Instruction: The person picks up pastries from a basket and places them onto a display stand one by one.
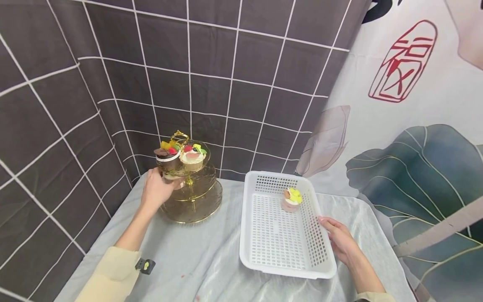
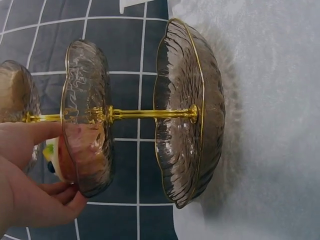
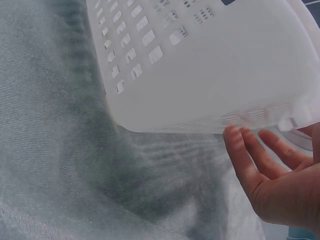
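The left hand [image 1: 157,189] gripped a pink-sided cupcake [image 2: 65,162] at the middle tier; the right hand [image 1: 339,240] held the white basket [image 1: 277,235].

The hands were well apart, left thumb and fingers closed round the cupcake, right fingers pinching the basket's right rim. The cupcake looked light and probably stiff-sided, with a topping that might come loose, so its side below the cream seemed the place to hold. The three-tier stand [image 1: 192,210] looked glassy, perhaps slippery and fragile; its gold rod [image 2: 140,114] probably offered the firmest hold. Its top plate bore a chocolate-coloured cupcake [image 1: 167,160] and a cream-topped cupcake [image 1: 193,159]. The perforated basket, apparently light plastic, contained one yellow-topped cup [image 1: 292,202] toward its far right.
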Tool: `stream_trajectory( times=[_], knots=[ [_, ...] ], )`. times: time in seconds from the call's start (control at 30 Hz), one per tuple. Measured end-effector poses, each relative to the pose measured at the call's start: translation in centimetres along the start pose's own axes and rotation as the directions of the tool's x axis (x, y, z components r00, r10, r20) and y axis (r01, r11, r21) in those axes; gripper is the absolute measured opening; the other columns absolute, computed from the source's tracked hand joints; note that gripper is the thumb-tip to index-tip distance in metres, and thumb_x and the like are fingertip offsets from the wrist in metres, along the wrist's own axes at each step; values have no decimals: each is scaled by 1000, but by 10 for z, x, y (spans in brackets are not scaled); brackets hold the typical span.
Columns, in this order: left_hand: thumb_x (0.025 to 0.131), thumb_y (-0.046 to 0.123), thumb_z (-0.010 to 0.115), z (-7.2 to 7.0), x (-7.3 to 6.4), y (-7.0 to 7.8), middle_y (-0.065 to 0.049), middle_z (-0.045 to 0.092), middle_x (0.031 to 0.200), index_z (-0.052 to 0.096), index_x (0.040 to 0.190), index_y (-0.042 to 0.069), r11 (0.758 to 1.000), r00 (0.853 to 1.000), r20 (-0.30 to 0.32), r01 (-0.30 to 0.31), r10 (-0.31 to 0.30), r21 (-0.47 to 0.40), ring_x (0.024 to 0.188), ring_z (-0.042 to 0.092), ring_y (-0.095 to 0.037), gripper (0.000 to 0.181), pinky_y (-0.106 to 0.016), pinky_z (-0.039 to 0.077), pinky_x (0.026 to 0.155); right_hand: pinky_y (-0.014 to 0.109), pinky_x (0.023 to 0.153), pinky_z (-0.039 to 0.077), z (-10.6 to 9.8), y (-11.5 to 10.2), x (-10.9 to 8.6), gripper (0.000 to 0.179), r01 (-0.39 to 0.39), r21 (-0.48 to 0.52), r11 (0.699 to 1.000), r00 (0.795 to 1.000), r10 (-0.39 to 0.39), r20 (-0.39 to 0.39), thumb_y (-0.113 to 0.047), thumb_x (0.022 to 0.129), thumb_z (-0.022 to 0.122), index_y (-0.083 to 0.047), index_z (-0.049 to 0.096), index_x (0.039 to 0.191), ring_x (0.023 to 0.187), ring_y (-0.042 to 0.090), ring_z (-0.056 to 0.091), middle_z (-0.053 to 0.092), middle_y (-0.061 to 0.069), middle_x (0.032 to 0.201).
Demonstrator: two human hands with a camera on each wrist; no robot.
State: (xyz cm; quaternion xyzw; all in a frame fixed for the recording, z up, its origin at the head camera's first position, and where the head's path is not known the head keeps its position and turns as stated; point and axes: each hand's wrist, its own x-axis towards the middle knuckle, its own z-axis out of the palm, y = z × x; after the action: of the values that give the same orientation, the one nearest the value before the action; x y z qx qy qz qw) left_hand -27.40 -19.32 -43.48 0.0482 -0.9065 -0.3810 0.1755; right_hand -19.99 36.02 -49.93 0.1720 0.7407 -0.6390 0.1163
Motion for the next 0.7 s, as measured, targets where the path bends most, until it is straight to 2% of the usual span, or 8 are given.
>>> stream_trajectory(
  times=[0.27,0.43,0.6,0.7],
  knots=[
    [82,48,77,-14,-23,1,-28,46,128,45,133,-10,1000,1000,0,1,-1,-2,121,46,-43,83,-59,40,100,44,92,55,-1,-1,1,68,7,8,1000,1000,-7,14,-53,99,51,-9,38,149,115,25,63,54,16,140],
    [87,34,74,-20,-43,3,-28,47,128,46,132,-12,999,999,-20,-34,34,-1,120,47,-43,70,-58,40,100,44,93,55,-1,-3,0,66,-6,26,1000,1000,5,15,-52,100,50,-9,39,149,115,24,63,55,15,140],
    [87,30,75,-20,-61,13,-23,49,126,48,132,-9,997,995,-70,-70,68,-18,117,49,-41,66,-56,42,98,44,92,55,-1,-2,-1,67,-11,26,1000,1000,10,12,-53,100,50,-10,38,150,116,26,63,53,17,141],
    [86,31,76,-16,-71,25,-20,50,127,49,134,-5,994,993,-64,-99,97,-34,116,51,-39,66,-55,43,96,44,92,55,-1,-1,-2,67,-11,30,999,1000,10,13,-53,100,50,-10,38,150,116,26,63,53,17,141]
  ],
)
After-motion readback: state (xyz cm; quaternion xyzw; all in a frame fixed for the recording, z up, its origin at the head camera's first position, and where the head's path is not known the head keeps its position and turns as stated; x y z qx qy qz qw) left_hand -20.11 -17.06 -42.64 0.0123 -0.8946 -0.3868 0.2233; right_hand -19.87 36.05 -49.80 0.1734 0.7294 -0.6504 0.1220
